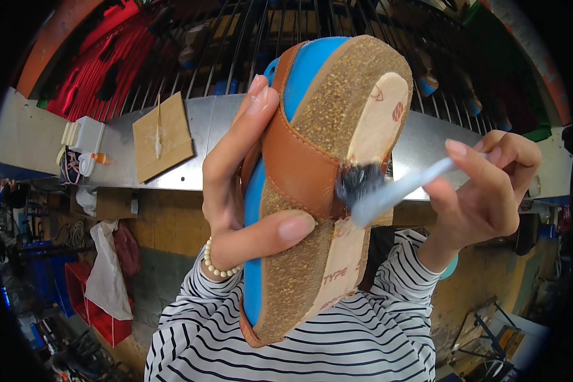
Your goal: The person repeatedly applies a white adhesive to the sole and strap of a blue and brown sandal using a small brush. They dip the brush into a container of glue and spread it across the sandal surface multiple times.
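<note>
A sandal (286,254) with a cork sole and a brown leather strap (299,169) sits on a blue shoe last (312,63). My left hand (226,172) grips it from the left side, thumb pressed over the strap's lower edge and fingers behind. Its underside is turned to the right, showing a pale inset strip with reddish markings. In the fingers of my right hand (490,191) is a brush (404,191) with a pale handle. The black bristles (361,181) touch the sole where the strap end wraps under.
Beyond the sandal runs a metal tabletop (197,118) with a cardboard piece (162,140) carrying a white-tipped stick. A white container (90,134) stands at its left. Metal rods (235,38) form a rack behind. Below left are a red crate (83,286) and a whitish cloth (108,274).
</note>
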Demonstrator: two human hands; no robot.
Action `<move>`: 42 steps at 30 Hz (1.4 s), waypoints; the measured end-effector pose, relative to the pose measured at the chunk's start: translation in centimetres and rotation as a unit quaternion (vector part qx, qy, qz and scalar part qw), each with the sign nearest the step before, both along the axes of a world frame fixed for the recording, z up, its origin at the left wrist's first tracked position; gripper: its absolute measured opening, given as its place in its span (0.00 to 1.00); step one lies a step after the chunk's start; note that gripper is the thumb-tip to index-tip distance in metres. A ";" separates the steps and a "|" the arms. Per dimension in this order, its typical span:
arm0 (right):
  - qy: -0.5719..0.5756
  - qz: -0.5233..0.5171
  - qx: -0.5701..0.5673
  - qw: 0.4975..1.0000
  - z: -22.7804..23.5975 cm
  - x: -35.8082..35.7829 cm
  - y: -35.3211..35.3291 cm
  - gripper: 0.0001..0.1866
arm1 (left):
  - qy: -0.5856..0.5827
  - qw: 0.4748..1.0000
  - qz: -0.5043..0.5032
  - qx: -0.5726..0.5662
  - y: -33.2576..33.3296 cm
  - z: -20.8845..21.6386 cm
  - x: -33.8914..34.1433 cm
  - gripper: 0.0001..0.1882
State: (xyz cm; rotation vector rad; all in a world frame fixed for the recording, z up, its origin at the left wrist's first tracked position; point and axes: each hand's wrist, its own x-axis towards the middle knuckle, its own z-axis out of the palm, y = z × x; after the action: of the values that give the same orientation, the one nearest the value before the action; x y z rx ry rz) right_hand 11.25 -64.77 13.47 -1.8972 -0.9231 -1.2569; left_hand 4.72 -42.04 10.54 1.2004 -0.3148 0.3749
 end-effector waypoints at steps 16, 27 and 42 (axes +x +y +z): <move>0.124 0.064 0.044 0.989 -1.7 -1.3 1.0 0.21 | -0.122 0.972 0.201 -0.007 -0.5 -0.9 2.6 0.37; 0.049 0.036 0.002 0.998 -0.7 0.2 0.2 0.26 | 0.019 0.976 0.167 0.138 -1.2 1.1 0.0 0.51; 0.077 0.074 0.021 0.994 -3.4 -1.5 0.6 0.30 | -0.346 0.870 0.311 0.166 1.2 0.2 6.5 0.31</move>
State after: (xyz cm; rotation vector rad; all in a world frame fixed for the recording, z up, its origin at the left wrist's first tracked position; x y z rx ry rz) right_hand 9.77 -64.21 10.09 -1.8290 -0.9314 -1.0204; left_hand 11.19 -40.80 10.70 1.4623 -0.6258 1.3776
